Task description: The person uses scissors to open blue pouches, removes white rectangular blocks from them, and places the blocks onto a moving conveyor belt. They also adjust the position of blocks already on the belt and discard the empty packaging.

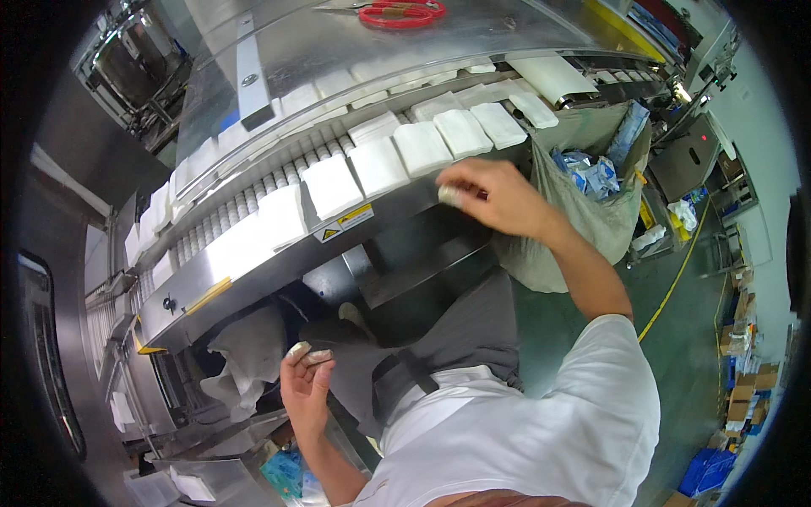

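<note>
Folded white pads (421,149) lie in a row along the near side of a conveyor (245,203) with grey rollers. My right hand (503,198) hangs just off the conveyor's near edge, below the pads at the right. Its fingers are curled in, with pale wrapping on a fingertip, and no pad shows in them. Lower down, in front of my body, my left hand (307,384) is raised with its fingers apart and holds nothing. Two of its fingertips carry whitish wraps. Neither hand touches a pad.
Red-handled scissors (401,13) rest on the metal surface beyond the conveyor. A large cloth sack (562,245) with blue-and-white packets hangs by the conveyor's right end. A metal tank (135,68) stands far left. Cardboard boxes (743,389) and a blue crate (711,471) are at the right.
</note>
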### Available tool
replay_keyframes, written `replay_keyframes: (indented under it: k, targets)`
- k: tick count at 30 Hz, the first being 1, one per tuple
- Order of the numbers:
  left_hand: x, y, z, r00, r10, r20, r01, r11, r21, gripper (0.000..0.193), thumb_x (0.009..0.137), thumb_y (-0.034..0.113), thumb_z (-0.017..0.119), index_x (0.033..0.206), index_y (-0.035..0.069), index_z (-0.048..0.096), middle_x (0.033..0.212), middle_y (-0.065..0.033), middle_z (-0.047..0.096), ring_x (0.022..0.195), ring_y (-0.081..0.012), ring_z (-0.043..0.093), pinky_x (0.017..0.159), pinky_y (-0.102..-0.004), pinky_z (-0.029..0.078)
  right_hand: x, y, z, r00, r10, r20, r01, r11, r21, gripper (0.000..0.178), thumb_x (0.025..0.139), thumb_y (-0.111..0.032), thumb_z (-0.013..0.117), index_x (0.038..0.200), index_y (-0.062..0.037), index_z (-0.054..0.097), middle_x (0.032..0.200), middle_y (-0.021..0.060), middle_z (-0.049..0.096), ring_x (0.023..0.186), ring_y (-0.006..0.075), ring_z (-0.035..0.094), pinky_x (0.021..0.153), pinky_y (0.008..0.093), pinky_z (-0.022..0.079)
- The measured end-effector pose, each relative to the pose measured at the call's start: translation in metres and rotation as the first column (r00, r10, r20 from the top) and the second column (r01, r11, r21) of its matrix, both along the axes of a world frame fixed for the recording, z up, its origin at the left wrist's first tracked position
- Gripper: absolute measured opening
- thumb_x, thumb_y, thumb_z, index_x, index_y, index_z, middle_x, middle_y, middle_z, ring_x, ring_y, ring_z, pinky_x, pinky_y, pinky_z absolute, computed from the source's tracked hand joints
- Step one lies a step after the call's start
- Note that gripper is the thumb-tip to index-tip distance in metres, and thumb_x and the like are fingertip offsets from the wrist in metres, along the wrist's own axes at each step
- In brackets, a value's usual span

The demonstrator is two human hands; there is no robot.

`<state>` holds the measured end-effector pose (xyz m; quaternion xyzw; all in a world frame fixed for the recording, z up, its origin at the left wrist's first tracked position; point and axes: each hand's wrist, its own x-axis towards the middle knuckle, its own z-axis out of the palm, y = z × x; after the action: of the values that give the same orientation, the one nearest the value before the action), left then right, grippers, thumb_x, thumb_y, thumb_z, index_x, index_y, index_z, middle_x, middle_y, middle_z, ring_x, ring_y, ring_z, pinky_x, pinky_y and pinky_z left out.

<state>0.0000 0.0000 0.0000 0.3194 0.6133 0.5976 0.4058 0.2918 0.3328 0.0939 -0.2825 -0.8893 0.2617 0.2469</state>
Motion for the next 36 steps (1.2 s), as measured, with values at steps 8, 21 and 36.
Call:
replay_keyframes:
  k: [8,21,36]
  targets:
    - [0.036,0.022,0.001,0.995,-0.092,0.033,0.096,0.989,-0.109,0.053,0.093,0.0,0.073,0.138,-0.002,0.047,0.118,-0.0145,0.067,0.106,-0.0192,0.066,0.098,-0.0316,0.053,0.035,0.006,-0.007,0.991,0.093,-0.1,-0.103,0.989,-0.104,0.019,0.093,-0.008,0.072,0.111,-0.0023,0.069,0.099,0.0089,0.07,0.084,0.0204,0.07,0.071,0.0312,0.055]
    - [0.058,0.009,0.014,0.972,-0.221,-0.076,0.199,0.953,-0.227,0.061,0.088,0.0,0.077,0.14,-0.003,0.046,0.12,-0.0174,0.067,0.105,-0.0223,0.068,0.097,-0.0345,0.054,0.027,-0.037,-0.042,0.912,0.411,-0.012,-0.403,0.888,-0.22,0.025,0.094,-0.019,0.072,0.112,-0.0028,0.068,0.094,0.0126,0.069,0.085,0.029,0.069,0.075,0.0396,0.055]
    - [0.046,-0.121,0.041,0.935,0.063,-0.349,-0.183,0.929,-0.322,0.06,0.089,0.01,0.079,0.14,0.001,0.051,0.11,-0.0131,0.074,0.103,-0.0232,0.073,0.092,-0.0353,0.057,-0.033,-0.108,-0.068,0.781,0.621,-0.066,-0.602,0.72,-0.345,0.026,0.088,-0.006,0.069,0.113,-0.0025,0.069,0.099,0.0122,0.069,0.08,0.0261,0.068,0.072,0.0352,0.054]
